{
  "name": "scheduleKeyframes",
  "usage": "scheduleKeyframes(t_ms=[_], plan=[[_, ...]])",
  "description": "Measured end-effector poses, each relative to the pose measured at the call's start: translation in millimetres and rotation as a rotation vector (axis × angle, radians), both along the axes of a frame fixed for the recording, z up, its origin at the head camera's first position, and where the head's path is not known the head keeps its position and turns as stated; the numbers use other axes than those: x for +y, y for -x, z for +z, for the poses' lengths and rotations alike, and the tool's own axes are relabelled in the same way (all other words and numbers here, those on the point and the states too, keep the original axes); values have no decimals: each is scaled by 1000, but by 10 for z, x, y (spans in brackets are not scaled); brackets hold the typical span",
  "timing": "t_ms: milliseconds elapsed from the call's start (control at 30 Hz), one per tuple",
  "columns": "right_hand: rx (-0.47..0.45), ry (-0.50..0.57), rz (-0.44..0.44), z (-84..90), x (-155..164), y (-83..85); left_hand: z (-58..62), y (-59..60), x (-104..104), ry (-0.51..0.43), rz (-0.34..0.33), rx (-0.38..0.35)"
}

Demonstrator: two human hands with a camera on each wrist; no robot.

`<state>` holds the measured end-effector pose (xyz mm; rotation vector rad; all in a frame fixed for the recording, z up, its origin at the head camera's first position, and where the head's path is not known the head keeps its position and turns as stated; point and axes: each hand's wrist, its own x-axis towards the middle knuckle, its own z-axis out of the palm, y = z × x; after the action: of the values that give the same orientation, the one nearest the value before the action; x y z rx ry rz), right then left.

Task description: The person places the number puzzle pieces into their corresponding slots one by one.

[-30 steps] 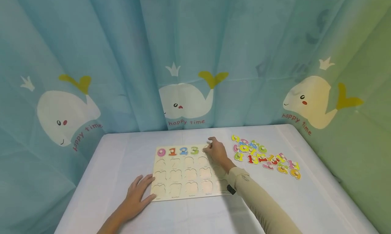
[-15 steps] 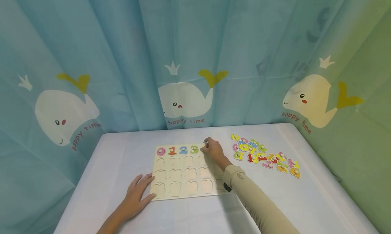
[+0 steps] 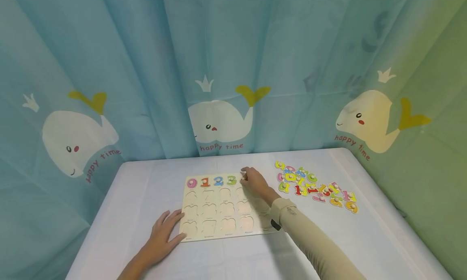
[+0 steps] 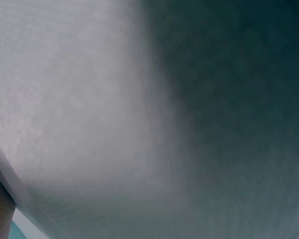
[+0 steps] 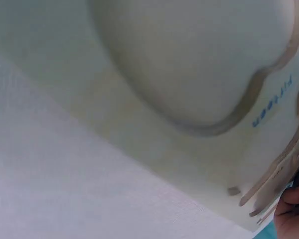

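A wooden number puzzle board lies on the white table, with 0, 1, 2 and 3 seated in its top row and the other slots bare. My right hand is over the slot just right of the 3, fingers curled and pinching a small number piece that is mostly hidden. My left hand rests flat, fingers spread, against the board's near left corner. The right wrist view shows a close, blurred board with an empty cut-out and my fingertip.
Several loose coloured number pieces lie scattered on the table to the right of the board. A blue whale-print curtain encloses the table at the back and sides. The left wrist view shows only blurred white cloth.
My right hand has slid a little left along the top row, closer to the 3. The left hand and board have stayed put.
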<state>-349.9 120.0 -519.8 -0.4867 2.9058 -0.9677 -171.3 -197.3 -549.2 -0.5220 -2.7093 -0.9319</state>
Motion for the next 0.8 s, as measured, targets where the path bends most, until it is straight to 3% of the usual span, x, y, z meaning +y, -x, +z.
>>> scheduleKeyframes(t_ms=[333,667,800], plan=[[11,-65,16,87,290,-13,3,-6,-6,-1,5,8],[81,-163,-118,42,751,60,42,-22,-1,1,13,7],[111,-128,-253,61,959,90,19,-4,3,10,11,-20]])
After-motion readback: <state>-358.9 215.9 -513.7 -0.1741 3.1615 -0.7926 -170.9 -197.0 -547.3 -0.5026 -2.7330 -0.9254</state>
